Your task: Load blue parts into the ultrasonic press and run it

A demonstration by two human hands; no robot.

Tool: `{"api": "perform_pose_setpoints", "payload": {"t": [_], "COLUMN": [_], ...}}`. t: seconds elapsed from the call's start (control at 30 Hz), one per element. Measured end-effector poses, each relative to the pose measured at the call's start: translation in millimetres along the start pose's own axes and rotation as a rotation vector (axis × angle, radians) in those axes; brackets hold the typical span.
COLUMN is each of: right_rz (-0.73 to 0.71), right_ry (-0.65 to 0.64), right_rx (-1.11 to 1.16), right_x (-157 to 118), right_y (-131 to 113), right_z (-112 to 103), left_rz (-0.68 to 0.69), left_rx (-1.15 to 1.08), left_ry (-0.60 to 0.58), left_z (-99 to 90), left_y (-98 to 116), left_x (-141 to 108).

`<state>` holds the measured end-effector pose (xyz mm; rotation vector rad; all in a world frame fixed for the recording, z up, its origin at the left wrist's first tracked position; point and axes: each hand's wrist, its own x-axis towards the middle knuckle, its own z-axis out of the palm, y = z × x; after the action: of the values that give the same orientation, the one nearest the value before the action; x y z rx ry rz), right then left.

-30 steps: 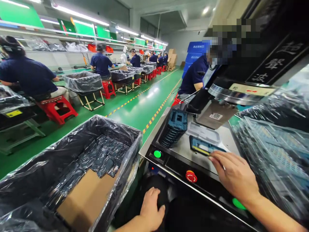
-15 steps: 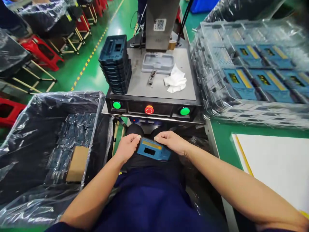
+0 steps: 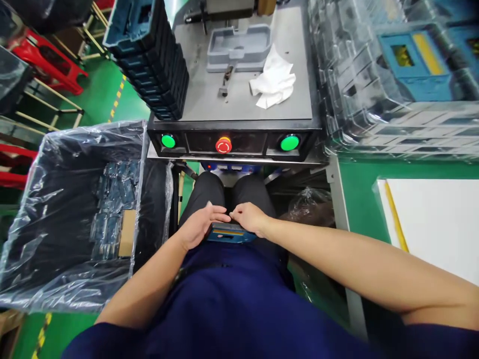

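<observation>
My left hand (image 3: 198, 227) is loosely spread, its fingers reaching straight toward my right hand (image 3: 250, 218), whose thumb and fingertips are pinched together; whether something thin sits between them I can't tell. The blue case (image 3: 239, 238) is under my hands, over my lap by my shirt. A moment ago I had it by its two upper corners with its dark window facing up; now it is tipped so I see it nearly edge-on, and my fingers have closed in over its far edge. A yellow strip (image 3: 232, 232) runs along the hard shell.

Past my knees, two smooth green buttons, left (image 3: 168, 141) and right (image 3: 290, 143), flank a round red button (image 3: 223, 145). On the flat grey metal desk (image 3: 299, 99) lie a rectangular grey holder (image 3: 239, 47), a small metal piece (image 3: 225, 82) and a crumpled white cloth (image 3: 275, 82), with ridged dark blue cases (image 3: 149, 60) stacked at the left. Left of me, a bin (image 3: 52, 209) lined with shiny, creased plastic holds wrapped parts (image 3: 119, 189) and flat brown cardboard (image 3: 127, 232). To my right are glossy clear trays (image 3: 355, 89).
</observation>
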<state>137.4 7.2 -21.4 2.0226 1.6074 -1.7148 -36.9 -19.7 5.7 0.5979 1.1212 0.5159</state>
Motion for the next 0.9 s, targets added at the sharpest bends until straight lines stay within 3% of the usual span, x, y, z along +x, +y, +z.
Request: {"api": "perform_pose_setpoints", "payload": {"t": [0.1, 0.17, 0.3, 0.43, 0.5, 0.57, 0.7, 0.9], "right_rz": [0.018, 0.031, -0.018, -0.217, -0.301, -0.336, -0.354, -0.422], "right_ry": [-0.055, -0.085, -0.114, -0.224, -0.257, -0.248, -0.223, -0.129], "right_rx": [0.122, 0.194, 0.206, 0.012, -0.076, -0.117, -0.139, -0.247], "right_x": [5, 7, 6, -1, -4, -5, -7, -18], "right_y": [4, 5, 0, -12, -15, -17, -19, -27], "right_z": [5, 10, 7, -9, -16, -21, -24, -28], "left_rz": [0.049, 0.04, -0.007, -0.047, -0.058, -0.026, 0.054, 0.041], "left_rx": [0.28, 0.345, 0.163, 0.007, -0.077, -0.121, -0.029, 0.051], "left_ry": [0.004, 0.059, 0.279, 0.431, 0.413, 0.314, 0.131, 0.188], "left_z": [-5.2, -6.8, -11.7, -17.0, -18.6, -19.5, -20.9, -21.8], "left_y": [-4, -14, -28, -20, -13, -8, -4, -5], "left_x": [-2, 1, 13, 17, 14, 8, -3, -8]}}
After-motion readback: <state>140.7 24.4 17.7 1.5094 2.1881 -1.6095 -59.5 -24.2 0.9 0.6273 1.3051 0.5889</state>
